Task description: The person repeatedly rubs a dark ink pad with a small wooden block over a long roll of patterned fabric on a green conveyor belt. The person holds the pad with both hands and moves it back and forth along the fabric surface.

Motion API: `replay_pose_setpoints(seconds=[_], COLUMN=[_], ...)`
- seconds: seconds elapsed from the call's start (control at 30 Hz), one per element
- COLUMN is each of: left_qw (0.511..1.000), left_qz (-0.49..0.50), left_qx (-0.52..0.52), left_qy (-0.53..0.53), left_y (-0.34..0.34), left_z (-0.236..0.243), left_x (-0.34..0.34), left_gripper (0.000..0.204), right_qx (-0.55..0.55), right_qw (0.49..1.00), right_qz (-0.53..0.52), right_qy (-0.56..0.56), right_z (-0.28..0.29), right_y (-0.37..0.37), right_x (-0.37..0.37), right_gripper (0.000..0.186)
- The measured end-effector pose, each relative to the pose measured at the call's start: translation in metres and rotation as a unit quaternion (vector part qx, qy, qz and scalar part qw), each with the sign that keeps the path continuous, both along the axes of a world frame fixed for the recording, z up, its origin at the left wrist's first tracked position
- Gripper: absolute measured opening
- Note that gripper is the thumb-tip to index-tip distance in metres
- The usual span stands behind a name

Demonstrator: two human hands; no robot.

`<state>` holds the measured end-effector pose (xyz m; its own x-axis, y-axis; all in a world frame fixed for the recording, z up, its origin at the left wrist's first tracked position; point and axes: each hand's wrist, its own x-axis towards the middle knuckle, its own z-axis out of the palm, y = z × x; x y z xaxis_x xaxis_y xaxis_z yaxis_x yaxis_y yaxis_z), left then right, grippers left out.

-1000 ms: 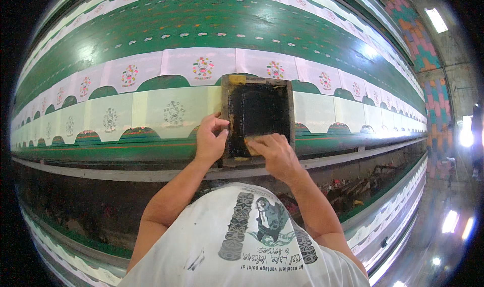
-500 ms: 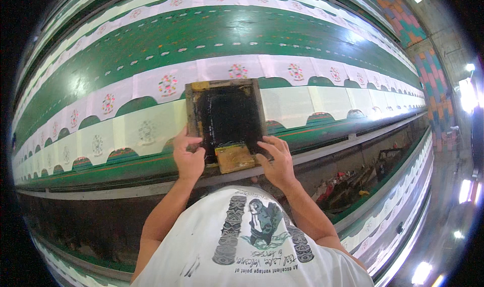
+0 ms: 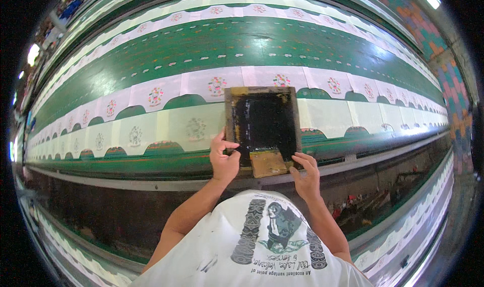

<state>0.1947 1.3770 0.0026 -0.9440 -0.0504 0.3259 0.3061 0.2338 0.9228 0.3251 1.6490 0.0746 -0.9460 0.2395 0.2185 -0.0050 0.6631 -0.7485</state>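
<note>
A printing screen (image 3: 229,115) with a wooden frame and a dark ink-covered inside lies over the pale cloth pieces on the long green table. My left hand (image 3: 225,158) grips the frame's left side, its thumb and fingertips closed on the rail. On the other side, my right hand (image 3: 307,176) has its fingers on the lower right rail, closed around it. A yellowish-brown squeegee (image 3: 268,164) rests inside the screen's near end, between my hands. Just left of the screen, a pale cloth piece (image 3: 174,121) bears a faint grey round print. The screen hides the cloth beneath it.
Behind lies a row of pinkish-white cloth pieces (image 3: 194,80) with colourful round prints. The green table (image 3: 201,50) stretches far to both sides, its near edge a grey metal rail (image 3: 166,185). More cloth-covered tables stand beyond and behind me. A patchwork-coloured wall (image 3: 454,95) is at right.
The view has swung, so the table, screen and both my hands appear further right in the picture. Both hands remain on the screen's frame, and the squeegee still rests inside it.
</note>
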Motion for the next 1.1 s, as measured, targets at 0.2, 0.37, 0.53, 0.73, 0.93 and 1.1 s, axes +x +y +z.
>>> replay_pose_setpoints(seconds=[0.2,0.37,0.53,0.73,0.93,1.1], left_qw=[0.999,0.998,0.996,0.999,0.991,0.986], left_qz=[0.002,0.009,-0.002,-0.008,-0.034,-0.08], left_qx=[0.021,0.006,0.015,0.018,0.091,0.059], left_qy=[-0.04,-0.056,-0.091,-0.043,-0.094,-0.133], left_y=[0.03,0.032,0.036,0.035,0.028,0.018], left_z=[0.001,-0.002,-0.002,-0.016,-0.01,-0.004], left_x=[0.004,0.004,0.001,0.0,-0.009,-0.016], left_gripper=[0.026,0.022,0.022,0.034,0.022,0.027], right_qx=[0.131,0.162,0.239,0.213,0.226,0.237], right_qw=[0.985,0.957,0.929,0.906,0.895,0.929], right_qz=[0.104,0.239,0.283,0.338,0.368,0.268], right_qy=[0.049,0.032,-0.007,-0.14,-0.112,-0.098], right_z=[0.01,0.032,0.045,0.082,0.079,0.063], right_y=[0.022,-0.008,-0.014,0.007,0.011,0.01], right_x=[-0.002,-0.019,-0.045,-0.105,-0.198,-0.247], right_gripper=[0.041,0.05,0.05,0.046,0.054,0.055])
